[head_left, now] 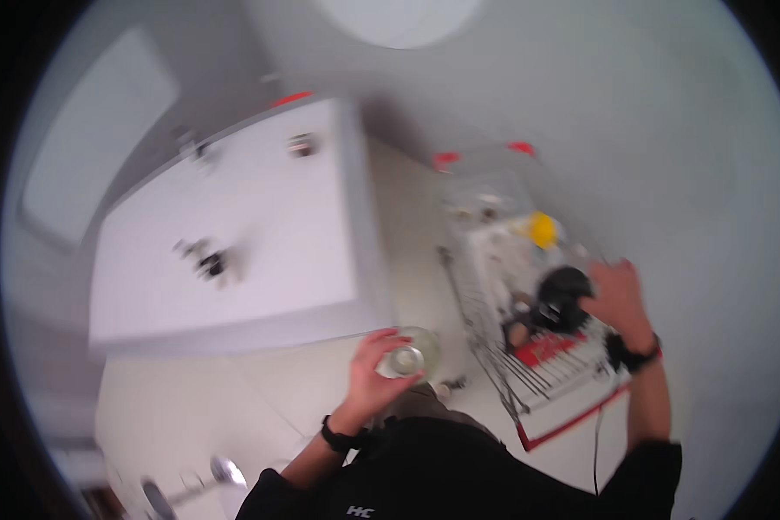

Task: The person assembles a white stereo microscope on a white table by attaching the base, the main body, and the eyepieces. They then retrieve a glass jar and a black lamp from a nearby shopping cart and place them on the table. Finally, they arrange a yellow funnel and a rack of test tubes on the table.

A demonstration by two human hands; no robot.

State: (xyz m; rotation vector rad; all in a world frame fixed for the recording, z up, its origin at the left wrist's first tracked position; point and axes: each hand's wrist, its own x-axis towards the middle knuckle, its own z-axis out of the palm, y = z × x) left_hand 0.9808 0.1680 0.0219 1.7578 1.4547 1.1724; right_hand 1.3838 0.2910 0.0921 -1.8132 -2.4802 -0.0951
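Observation:
My left hand [374, 373] is closed around a clear, round-rimmed glass container [406, 360], held in front of my body near the white table's corner. Behind it shows a pale greenish round shape [430, 345], too blurred to name. On the right, my right hand [617, 296] reaches over the wire shopping cart [529, 394]. Its curled fingers are at the right edge of a black, rounded, glossy thing [563, 299], and they appear to grip it. Motion blur hides the exact contact. A yellow item [542, 230] lies farther back in the cart.
The white table [295, 234] stands on the left, bearing a dark cluster of small things [208, 260], a small jar-like item [302, 145] and a blurred object at its far edge [192, 147]. Red-and-white packaging [548, 348] lies in the cart. A grey wall [685, 156] runs behind it.

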